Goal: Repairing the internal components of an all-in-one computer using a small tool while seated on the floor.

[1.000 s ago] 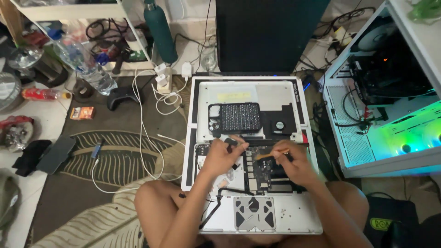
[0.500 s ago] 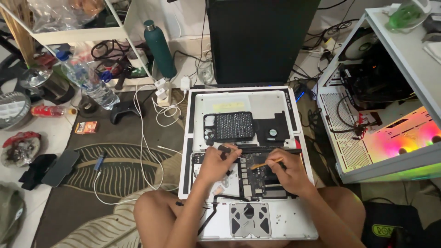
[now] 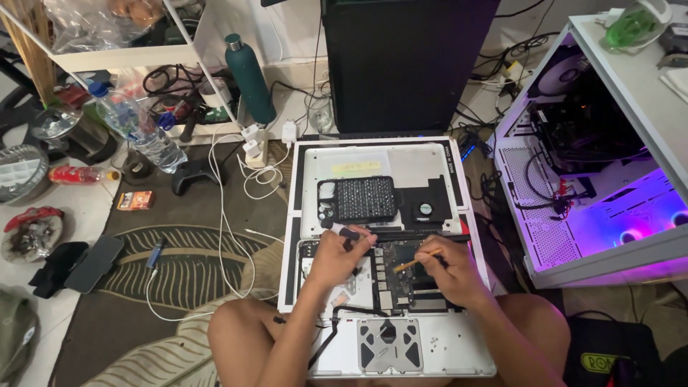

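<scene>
We sit on the floor w/ our knees out, and an opened laptop (image 3: 383, 258) lies flat between them – its inside is showing. Our left hand (image 3: 337, 256) rests on the left part of the laptop's insides, fingers curled shut around a small dark tool (image 3: 351, 233) that pokes out at the top of the fist. Our right hand (image 3: 450, 269) is just to the right of it, closed around a thin yellow-orange stick (image 3: 416, 261). The stick's tip points left and touches the green board (image 3: 401, 265) in the middle of the laptop. The two hands are near each other but apart.

Farther from us, on the silver lid part, lies a black block w/ lots of small dots (image 3: 365, 198), and a small round fan (image 3: 426, 208) sits just right of it. Nearer to us is the grey touch pad (image 3: 389, 345), between our legs.

To the left, on the leaf-pattern rug (image 3: 186, 272), white cables (image 3: 229, 215) curl about, next to a black game controller (image 3: 193, 174). A clear water bottle (image 3: 136, 129) and a tall green bottle (image 3: 251, 70) stand farther off on the left. A dark phone (image 3: 94, 263) lies flat near the rug's left edge. On the right stands a white PC case (image 3: 595, 179) – open side, purple light glowing inside. A big black box (image 3: 408, 64) stands on the far side of the laptop.
</scene>
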